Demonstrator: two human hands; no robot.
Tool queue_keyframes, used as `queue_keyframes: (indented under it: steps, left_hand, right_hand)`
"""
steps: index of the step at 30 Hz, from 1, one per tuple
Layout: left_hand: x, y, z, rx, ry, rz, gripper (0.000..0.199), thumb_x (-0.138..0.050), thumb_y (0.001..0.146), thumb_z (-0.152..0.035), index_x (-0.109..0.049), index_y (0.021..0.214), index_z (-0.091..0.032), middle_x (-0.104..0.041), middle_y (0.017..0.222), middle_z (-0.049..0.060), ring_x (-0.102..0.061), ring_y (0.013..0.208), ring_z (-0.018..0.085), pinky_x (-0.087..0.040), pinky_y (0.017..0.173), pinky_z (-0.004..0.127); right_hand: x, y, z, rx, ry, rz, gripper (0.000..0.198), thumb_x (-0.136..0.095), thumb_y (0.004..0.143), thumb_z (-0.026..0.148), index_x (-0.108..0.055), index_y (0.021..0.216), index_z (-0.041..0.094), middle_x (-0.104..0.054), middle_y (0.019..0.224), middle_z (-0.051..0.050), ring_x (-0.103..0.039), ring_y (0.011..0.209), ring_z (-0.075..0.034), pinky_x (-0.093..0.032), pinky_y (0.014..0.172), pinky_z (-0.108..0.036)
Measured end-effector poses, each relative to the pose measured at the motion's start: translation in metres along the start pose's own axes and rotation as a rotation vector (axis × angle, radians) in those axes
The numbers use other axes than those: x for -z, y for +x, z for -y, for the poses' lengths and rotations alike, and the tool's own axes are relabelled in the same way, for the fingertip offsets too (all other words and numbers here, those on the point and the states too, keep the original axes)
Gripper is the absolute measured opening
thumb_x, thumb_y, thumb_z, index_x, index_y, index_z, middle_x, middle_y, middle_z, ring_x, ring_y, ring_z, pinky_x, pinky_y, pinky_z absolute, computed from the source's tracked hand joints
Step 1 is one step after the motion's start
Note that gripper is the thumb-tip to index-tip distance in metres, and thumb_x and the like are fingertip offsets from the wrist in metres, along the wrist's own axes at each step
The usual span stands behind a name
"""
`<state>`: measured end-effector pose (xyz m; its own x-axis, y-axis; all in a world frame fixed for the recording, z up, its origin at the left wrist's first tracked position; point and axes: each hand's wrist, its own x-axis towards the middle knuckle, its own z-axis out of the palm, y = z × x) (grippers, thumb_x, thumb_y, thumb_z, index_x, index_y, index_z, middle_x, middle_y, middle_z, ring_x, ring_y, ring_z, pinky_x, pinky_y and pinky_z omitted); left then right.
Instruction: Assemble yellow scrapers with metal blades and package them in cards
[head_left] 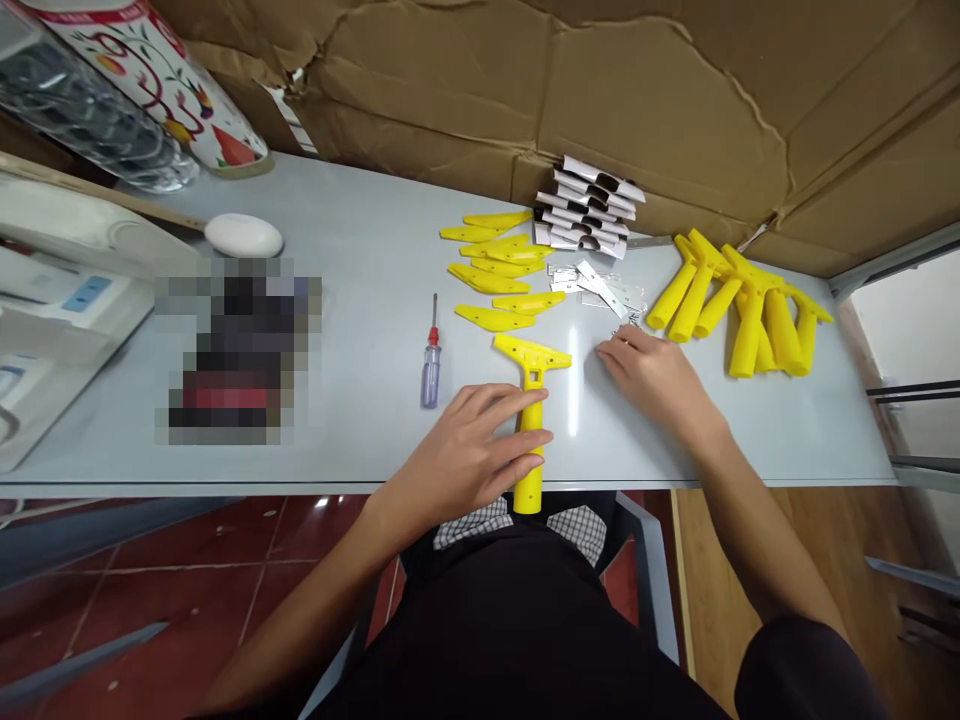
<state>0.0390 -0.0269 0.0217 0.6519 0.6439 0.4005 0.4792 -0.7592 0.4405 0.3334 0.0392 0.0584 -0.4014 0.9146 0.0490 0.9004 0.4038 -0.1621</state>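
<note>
My left hand (480, 445) lies across the stem of a yellow T-shaped scraper handle (531, 490), its fingers laid over the grip. The handle's wide head points away from me, and its lower end juts past the table's front edge. My right hand (660, 375) is on the table to the right, fingertips pinched together beside a small pile of dark screws (635, 318). Whatever is between those fingertips is too small to make out. Behind that hand lie loose metal blades (604, 288). Several yellow clamp plates (495, 318) are spread beyond the handle's head.
A clear-handled screwdriver (431, 375) lies left of the handle. More yellow scraper handles (750, 325) are heaped at right. Folded white card sleeves (589, 210) stack against the cardboard (442, 80). At left are a white mouse (244, 236), a blurred-out object (240, 360) and a water bottle (90, 110).
</note>
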Motion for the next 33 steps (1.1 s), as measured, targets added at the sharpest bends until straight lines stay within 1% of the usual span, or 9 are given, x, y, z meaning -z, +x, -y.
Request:
queue_keyframes:
  steps: [8, 11, 14, 17, 19, 22, 25, 29, 33]
  left_hand:
    - [-0.004, 0.012, 0.001, 0.024, -0.067, 0.022, 0.021, -0.063, 0.106, -0.028, -0.080, 0.117, -0.029, -0.070, 0.148, 0.010, -0.065, 0.126, 0.033, -0.054, 0.104, 0.053]
    - [0.006, 0.033, 0.007, 0.025, -0.020, 0.086, 0.026, -0.057, 0.107, -0.032, -0.080, 0.118, -0.028, -0.071, 0.146, 0.010, -0.073, 0.111, 0.029, -0.059, 0.097, 0.048]
    - [0.027, 0.068, 0.020, 0.168, 0.073, 0.149, 0.038, -0.049, 0.109, -0.043, -0.081, 0.118, -0.025, -0.077, 0.125, 0.007, -0.077, 0.093, 0.025, -0.061, 0.086, 0.045]
    - [0.040, 0.101, 0.046, 0.293, 0.105, 0.136, 0.043, -0.050, 0.106, -0.046, -0.080, 0.121, -0.019, -0.073, 0.115, 0.005, -0.074, 0.122, 0.039, -0.055, 0.101, 0.060]
    - [0.041, 0.111, 0.065, 0.334, 0.025, 0.132, 0.044, -0.052, 0.105, -0.046, -0.081, 0.117, -0.016, -0.070, 0.117, 0.005, -0.067, 0.135, 0.044, -0.050, 0.107, 0.063]
    - [0.036, 0.109, 0.084, 0.390, -0.086, 0.103, 0.034, -0.062, 0.099, -0.044, -0.083, 0.106, -0.018, -0.072, 0.115, 0.003, -0.067, 0.135, 0.044, -0.046, 0.112, 0.061]
    - [0.033, 0.099, 0.085, 0.341, -0.067, 0.153, 0.029, -0.072, 0.090, -0.042, -0.083, 0.106, -0.020, -0.073, 0.107, 0.002, -0.069, 0.129, 0.045, -0.043, 0.113, 0.066]
    - [0.036, 0.096, 0.073, 0.254, 0.129, 0.300, 0.018, -0.075, 0.084, -0.034, -0.081, 0.097, -0.023, -0.073, 0.091, 0.004, -0.075, 0.103, 0.038, -0.052, 0.100, 0.056]
    - [0.040, 0.101, 0.062, 0.254, 0.275, 0.409, 0.014, -0.067, 0.091, -0.030, -0.079, 0.095, -0.024, -0.076, 0.090, 0.007, -0.072, 0.090, 0.030, -0.052, 0.083, 0.041]
  right_hand:
    - [0.025, 0.050, -0.038, -0.152, -0.027, -0.155, 0.031, -0.059, 0.101, 0.036, -0.082, 0.111, 0.018, -0.077, 0.107, -0.013, -0.067, 0.084, -0.026, -0.050, 0.080, -0.044]
    - [0.021, 0.066, -0.042, -0.176, -0.054, -0.134, 0.031, -0.064, 0.098, 0.041, -0.082, 0.108, 0.018, -0.076, 0.106, -0.013, -0.067, 0.088, -0.030, -0.049, 0.081, -0.045]
    - [0.016, 0.076, -0.040, -0.177, -0.064, -0.097, 0.029, -0.067, 0.096, 0.042, -0.082, 0.104, 0.019, -0.076, 0.107, -0.014, -0.067, 0.092, -0.032, -0.048, 0.082, -0.046]
    - [0.012, 0.078, -0.039, -0.160, -0.069, -0.098, 0.029, -0.068, 0.094, 0.042, -0.082, 0.105, 0.020, -0.075, 0.109, -0.016, -0.066, 0.095, -0.033, -0.047, 0.082, -0.045]
    - [0.010, 0.076, -0.039, -0.151, -0.062, -0.117, 0.031, -0.068, 0.094, 0.044, -0.082, 0.107, 0.019, -0.074, 0.109, -0.016, -0.065, 0.094, -0.033, -0.047, 0.081, -0.045]
    - [0.005, 0.074, -0.038, -0.130, -0.047, -0.131, 0.031, -0.068, 0.096, 0.046, -0.081, 0.102, 0.019, -0.072, 0.104, -0.016, -0.064, 0.092, -0.033, -0.048, 0.082, -0.046]
    - [0.000, 0.073, -0.038, -0.090, -0.051, -0.149, 0.030, -0.067, 0.097, 0.046, -0.080, 0.091, 0.019, -0.070, 0.096, -0.015, -0.064, 0.092, -0.034, -0.048, 0.085, -0.048]
    - [-0.001, 0.072, -0.037, -0.091, -0.117, -0.187, 0.025, -0.068, 0.095, 0.038, -0.082, 0.092, 0.019, -0.071, 0.094, -0.015, -0.063, 0.090, -0.033, -0.045, 0.081, -0.045]
    - [0.005, 0.069, -0.032, -0.131, -0.199, -0.126, 0.026, -0.064, 0.097, 0.034, -0.084, 0.100, 0.017, -0.074, 0.097, -0.017, -0.064, 0.092, -0.034, -0.040, 0.075, -0.042]
